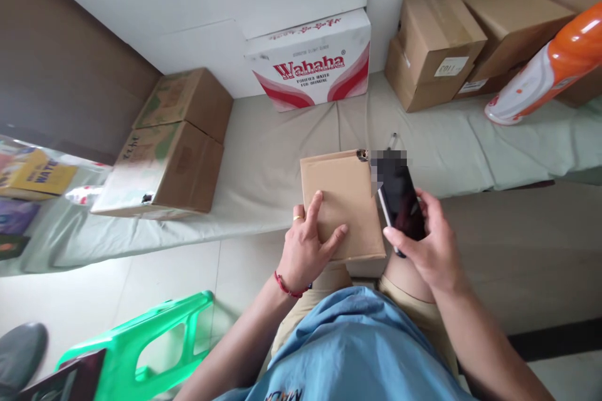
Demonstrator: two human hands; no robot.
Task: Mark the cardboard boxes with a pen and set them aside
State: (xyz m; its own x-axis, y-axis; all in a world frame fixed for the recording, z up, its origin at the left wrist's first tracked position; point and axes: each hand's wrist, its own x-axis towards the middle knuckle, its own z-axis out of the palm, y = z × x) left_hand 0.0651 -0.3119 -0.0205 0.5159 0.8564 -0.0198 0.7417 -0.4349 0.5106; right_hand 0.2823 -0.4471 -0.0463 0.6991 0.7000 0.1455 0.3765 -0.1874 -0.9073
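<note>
One flat brown cardboard box [341, 197], one slim black phone [402, 197]: little margin for a slip

The box is at the centre, its near part reaching past the front edge of a long table covered in creased pale green cloth [261, 163]; whether it rests there or is held just above, I cannot tell. The left hand [308, 247], wearing a gold ring [298, 218], lays its thumb and index finger across the box's top. Its other fingers bend at the left side, and I cannot tell whether they grip underneath. The right hand [435, 238] grasps the phone by its lower end, thumb on one side, fingers wrapped round the other; the upper end is masked by blurring.

The box looks most at risk of tipping toward the pale tiled floor [244, 269]: thumb pressure on its overhanging half could start that, and loose cloth might let it slide. The phone, just beside the box's right edge, could twist free if it knocked that edge, since only its lower end is held. A thin silver pen-like item [394, 138] just beyond the phone might be pushed away by a forward nudge. The white-and-red Wahaha carton [315, 62] stands behind, well apart from both hands.
</note>
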